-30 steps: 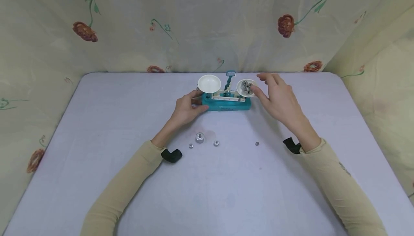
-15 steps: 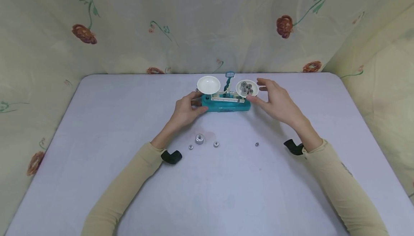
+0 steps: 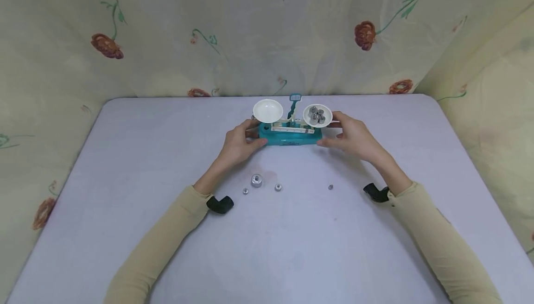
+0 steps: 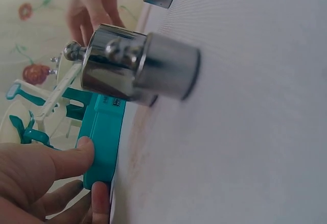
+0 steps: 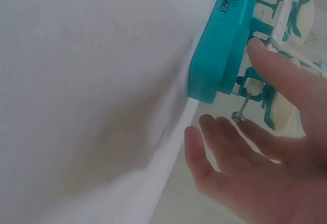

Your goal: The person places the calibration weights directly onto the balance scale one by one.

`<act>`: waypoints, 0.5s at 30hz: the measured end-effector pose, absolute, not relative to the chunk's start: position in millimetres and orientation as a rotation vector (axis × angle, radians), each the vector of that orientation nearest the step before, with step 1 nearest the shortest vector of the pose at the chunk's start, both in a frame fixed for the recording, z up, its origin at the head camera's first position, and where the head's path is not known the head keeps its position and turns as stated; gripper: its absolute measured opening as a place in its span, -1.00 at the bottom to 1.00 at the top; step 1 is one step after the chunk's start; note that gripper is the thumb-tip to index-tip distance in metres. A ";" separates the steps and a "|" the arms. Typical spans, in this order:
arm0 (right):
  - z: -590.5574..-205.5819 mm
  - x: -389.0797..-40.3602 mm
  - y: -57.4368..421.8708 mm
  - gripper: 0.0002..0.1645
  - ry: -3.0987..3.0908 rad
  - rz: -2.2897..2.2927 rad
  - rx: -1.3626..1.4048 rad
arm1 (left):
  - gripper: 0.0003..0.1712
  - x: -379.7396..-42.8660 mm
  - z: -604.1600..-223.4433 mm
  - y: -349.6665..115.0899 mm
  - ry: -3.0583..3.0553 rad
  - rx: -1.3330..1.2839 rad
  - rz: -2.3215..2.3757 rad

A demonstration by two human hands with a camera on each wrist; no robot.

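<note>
A teal balance scale (image 3: 290,140) with two white pans stands near the table's far edge. My left hand (image 3: 238,143) grips the left end of its base, thumb at the front, as the left wrist view shows. Its left pan (image 3: 268,110) is bare. Several metal weights (image 3: 317,115) sit in the right pan (image 3: 330,119). My right hand (image 3: 354,138) is around the right end with fingers loosely bent. In the right wrist view its thumb (image 5: 265,58) overlaps the scale, the fingers are apart from the base (image 5: 217,50), and contact is unclear.
In front of the scale lie a large knobbed weight (image 3: 256,181), two smaller weights (image 3: 278,187) (image 3: 245,191) and a tiny one (image 3: 331,187) farther right. A flowered curtain (image 3: 250,40) hangs behind the table (image 3: 267,248).
My right hand has come down from above the weights in the right pan to the right end of the base. The left hand stays on the base.
</note>
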State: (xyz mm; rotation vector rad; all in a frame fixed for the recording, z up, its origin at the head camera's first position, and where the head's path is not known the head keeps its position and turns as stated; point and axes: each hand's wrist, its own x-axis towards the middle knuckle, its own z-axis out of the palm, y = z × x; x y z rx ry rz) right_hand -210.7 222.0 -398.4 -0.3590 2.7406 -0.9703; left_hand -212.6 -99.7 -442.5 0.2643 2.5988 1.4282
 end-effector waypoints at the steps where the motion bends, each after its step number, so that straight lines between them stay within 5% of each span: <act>1: -399.5 -210.7 222.0 0.00 2.734 -0.976 -0.359 | -0.27 -212.4 -442.7 -100.0 2.599 0.263 1.426; 15: -410.1 -216.2 219.2 0.04 2.650 -1.013 -0.336 | -0.30 -202.3 -436.4 -104.4 2.605 0.257 1.386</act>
